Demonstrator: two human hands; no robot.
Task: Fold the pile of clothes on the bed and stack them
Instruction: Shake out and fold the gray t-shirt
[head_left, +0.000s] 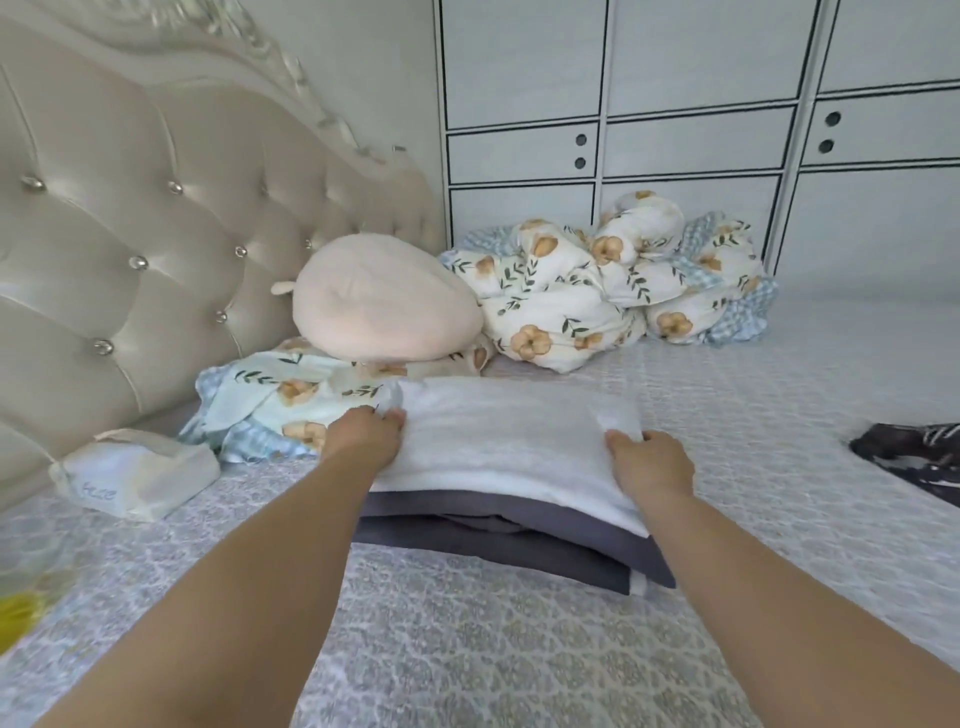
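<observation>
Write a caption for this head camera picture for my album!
Both hands, left and right, hold a folded white garment atop a gray folded stack on the bed.

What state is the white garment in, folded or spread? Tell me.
Folded: the white garment forms a neat rectangle atop the grey folded clothes, gripped by both hands.

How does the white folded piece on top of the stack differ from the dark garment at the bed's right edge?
The white piece is folded flat; the dark garment lies crumpled. The white piece sits on the grey folded stack, held by the left hand and right hand; the dark garment lies alone and untouched, partly out of view. Both are on the bed.
</observation>
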